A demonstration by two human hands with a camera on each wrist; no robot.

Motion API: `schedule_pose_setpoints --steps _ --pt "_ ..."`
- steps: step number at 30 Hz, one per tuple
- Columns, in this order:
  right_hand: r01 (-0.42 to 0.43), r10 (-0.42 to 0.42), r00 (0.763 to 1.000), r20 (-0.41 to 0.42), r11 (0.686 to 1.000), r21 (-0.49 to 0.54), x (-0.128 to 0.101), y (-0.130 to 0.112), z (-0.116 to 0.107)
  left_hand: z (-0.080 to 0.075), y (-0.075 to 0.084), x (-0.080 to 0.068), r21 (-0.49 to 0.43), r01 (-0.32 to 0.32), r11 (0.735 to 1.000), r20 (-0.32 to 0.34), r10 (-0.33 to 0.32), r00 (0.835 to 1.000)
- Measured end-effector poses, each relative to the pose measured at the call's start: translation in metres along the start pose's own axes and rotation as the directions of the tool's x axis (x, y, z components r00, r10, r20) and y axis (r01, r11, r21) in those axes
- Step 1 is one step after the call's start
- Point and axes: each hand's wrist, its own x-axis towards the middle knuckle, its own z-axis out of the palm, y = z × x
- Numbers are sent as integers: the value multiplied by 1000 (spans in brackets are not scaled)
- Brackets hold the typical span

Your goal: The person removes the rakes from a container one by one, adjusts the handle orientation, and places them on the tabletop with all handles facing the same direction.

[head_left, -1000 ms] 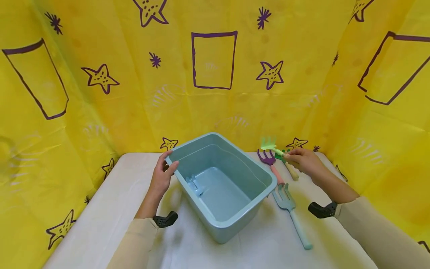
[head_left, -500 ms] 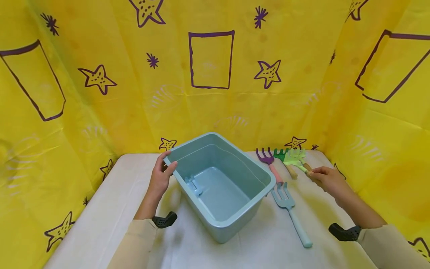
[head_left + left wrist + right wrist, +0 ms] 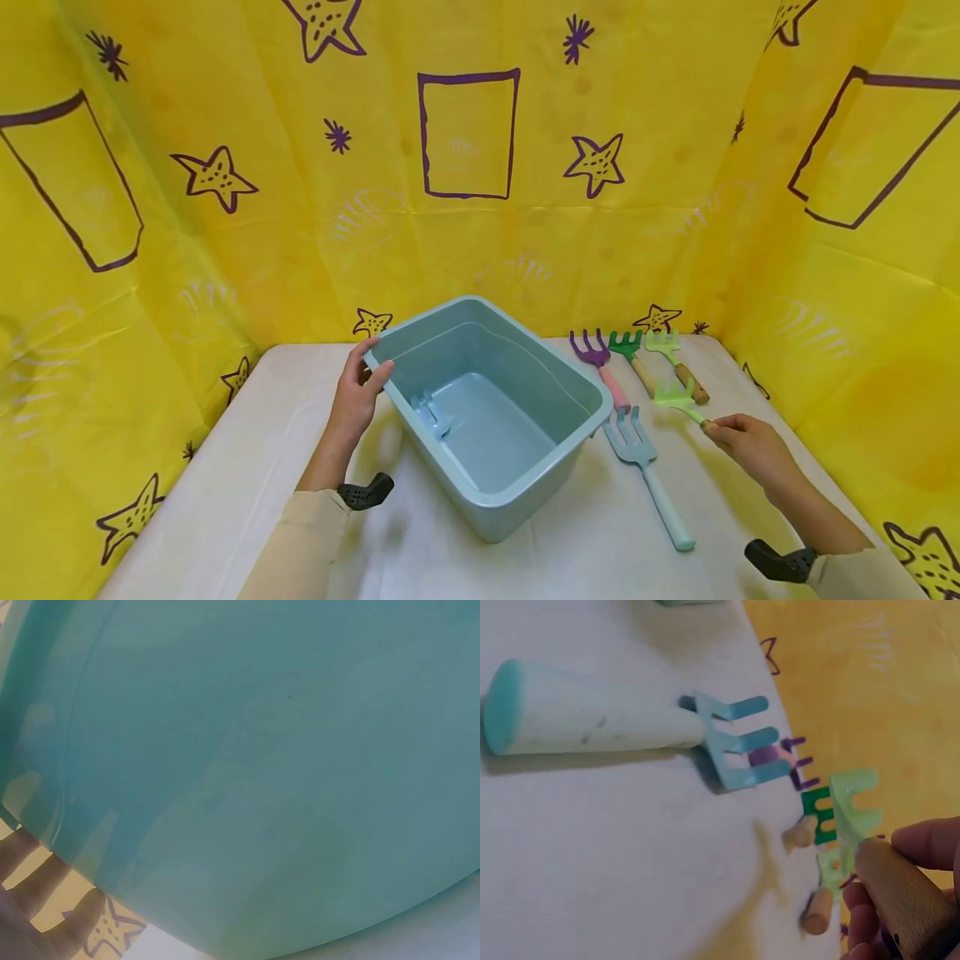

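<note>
My left hand (image 3: 354, 396) grips the rim of a blue plastic tub (image 3: 517, 375) at its far left corner, thumb over the edge. In the left wrist view its fingers (image 3: 79, 922) lie along the tub's smooth wall. My right hand (image 3: 753, 450) pinches the wooden handle (image 3: 900, 900) of a light green hand rake (image 3: 677, 397), held above the table with its tines pointing away. Behind it lie a similar light green rake (image 3: 688, 379), a dark green rake (image 3: 626, 346) with a wooden handle, and a purple fork (image 3: 613, 387) with a pink handle.
A long pale blue garden fork (image 3: 663, 500) lies right of the tub, tines close to its near right corner. A light blue clip-like piece (image 3: 433, 414) is inside the tub. Yellow patterned sheets (image 3: 472, 250) surround the white table (image 3: 300, 383) at back and sides.
My right hand has carried the light green rake right and toward me, away from the row of tools at the back. My left hand stays on the tub's rim.
</note>
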Motion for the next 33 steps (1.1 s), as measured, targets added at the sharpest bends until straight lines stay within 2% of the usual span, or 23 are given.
schedule_pose_setpoints --steps 5,15,23,33 --pt "-35 35 999 -22 999 -14 0 11 8 0 0 0 -4 2 1000 1 -2 1000" --pt "-48 41 996 -78 994 -96 2 23 24 -1 -2 1 -12 -19 1000 1 19 1000" --pt "-26 0 987 -160 986 -162 7 32 35 -1 -4 2 -15 -11 1000 -2 11 1000" --pt "-29 -4 985 -174 982 -189 13 39 41 -1 -2 1 -11 -6 1000 -4 6 1000"
